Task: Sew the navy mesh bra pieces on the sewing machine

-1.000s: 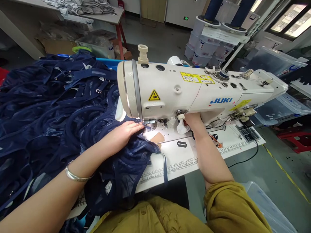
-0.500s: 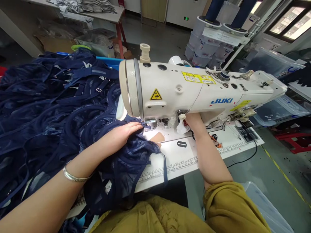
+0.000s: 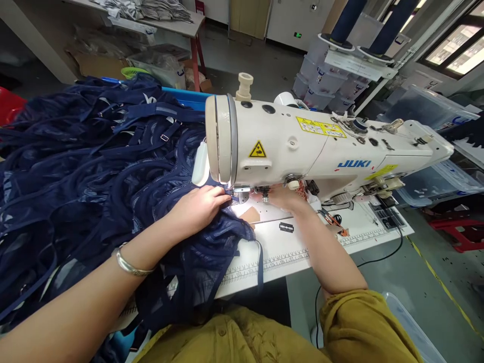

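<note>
My left hand lies on a navy mesh bra beside the needle area, its fingers drawn together on the fabric edge. The bra drapes over the front of the table, with a thin strap hanging down. Over both reaches the white sewing machine, marked JUKI. My right hand is beneath the machine's arm, just right of the presser foot; its fingers are blurred and partly covered, so their grip does not show. In front of it lie a razor blade and a tan patch on the bed.
A big heap of navy bras covers the left side. Orange-handled snips lie right of my right forearm. A printed ruler runs along the table's front edge. Clear plastic boxes stand behind.
My right hand has come left from deep under the machine arm toward the presser foot. My left fingers have bent from flat to curled on the bra. The view has shifted slightly.
</note>
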A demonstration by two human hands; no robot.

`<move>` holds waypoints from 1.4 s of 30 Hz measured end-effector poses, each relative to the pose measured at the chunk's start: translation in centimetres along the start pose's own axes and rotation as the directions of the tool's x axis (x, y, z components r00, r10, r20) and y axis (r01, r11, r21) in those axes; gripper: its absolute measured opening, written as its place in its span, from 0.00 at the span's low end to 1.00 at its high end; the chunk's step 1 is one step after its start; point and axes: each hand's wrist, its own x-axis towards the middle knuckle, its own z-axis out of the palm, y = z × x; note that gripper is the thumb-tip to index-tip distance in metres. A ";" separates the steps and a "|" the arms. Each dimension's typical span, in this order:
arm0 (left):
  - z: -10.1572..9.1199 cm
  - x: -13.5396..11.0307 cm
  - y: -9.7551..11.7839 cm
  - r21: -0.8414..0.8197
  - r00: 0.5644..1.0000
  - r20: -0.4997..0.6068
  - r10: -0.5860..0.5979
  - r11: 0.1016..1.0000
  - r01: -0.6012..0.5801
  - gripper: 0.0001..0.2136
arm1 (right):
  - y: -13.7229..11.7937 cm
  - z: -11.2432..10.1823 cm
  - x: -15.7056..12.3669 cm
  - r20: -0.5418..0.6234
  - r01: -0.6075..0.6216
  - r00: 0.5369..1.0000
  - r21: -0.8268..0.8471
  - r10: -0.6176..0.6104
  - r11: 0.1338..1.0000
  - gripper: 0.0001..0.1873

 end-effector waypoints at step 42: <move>1.6 0.8 0.0 0.263 0.888 -0.422 0.180 0.962 -0.070 0.15 | -2.6 5.7 1.8 0.014 0.073 0.997 0.118 -0.076 0.990 0.12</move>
